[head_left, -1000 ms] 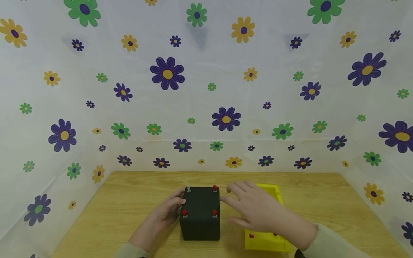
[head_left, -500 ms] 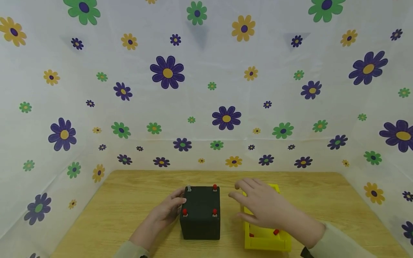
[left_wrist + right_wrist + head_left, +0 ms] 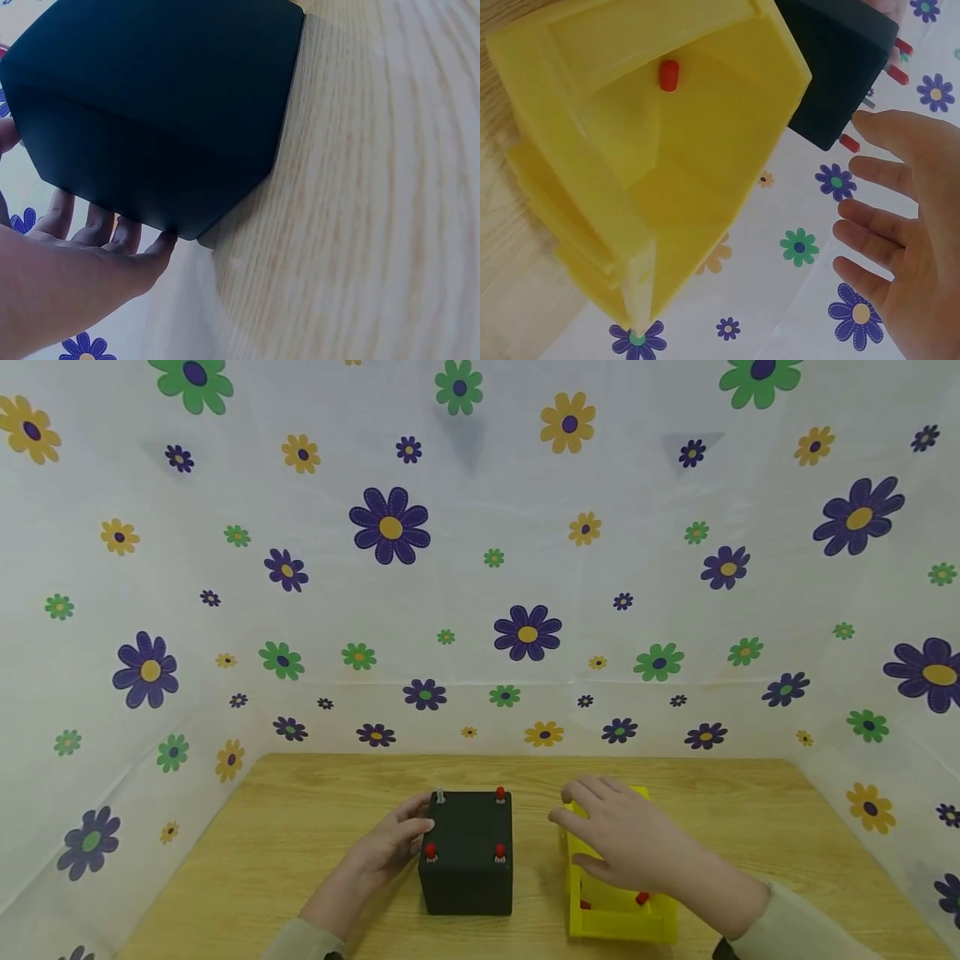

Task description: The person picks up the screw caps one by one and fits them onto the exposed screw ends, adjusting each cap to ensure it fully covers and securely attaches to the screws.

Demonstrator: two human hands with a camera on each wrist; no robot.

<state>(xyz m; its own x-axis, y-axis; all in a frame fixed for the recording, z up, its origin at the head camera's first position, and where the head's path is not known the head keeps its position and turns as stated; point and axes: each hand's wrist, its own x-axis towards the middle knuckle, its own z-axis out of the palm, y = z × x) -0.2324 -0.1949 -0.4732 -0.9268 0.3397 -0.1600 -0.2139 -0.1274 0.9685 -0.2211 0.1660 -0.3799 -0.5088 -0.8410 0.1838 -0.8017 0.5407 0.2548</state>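
Note:
A black box (image 3: 468, 852) stands on the table with small toggle switches at its top corners. Three wear red caps, among them the near-right red cap (image 3: 500, 851); the far-left switch (image 3: 440, 796) shows a bare metal lever. My left hand (image 3: 390, 845) grips the box's left side, thumb at the top edge; the left wrist view shows its fingertips (image 3: 124, 232) against the black wall. Over the yellow bin (image 3: 622, 925) hovers my right hand (image 3: 630, 835), fingers loosely bent and holding nothing. Inside the bin lie loose red caps (image 3: 642, 898), one (image 3: 669, 76) plain in the right wrist view.
Box and bin stand side by side on a wood-grain table (image 3: 322, 785), with a strip of tabletop between them. A white flower-printed sheet (image 3: 480, 585) rises behind the table and along both sides.
My right hand has moved away from the box, rightward over the yellow bin. My left hand and the box have kept their place.

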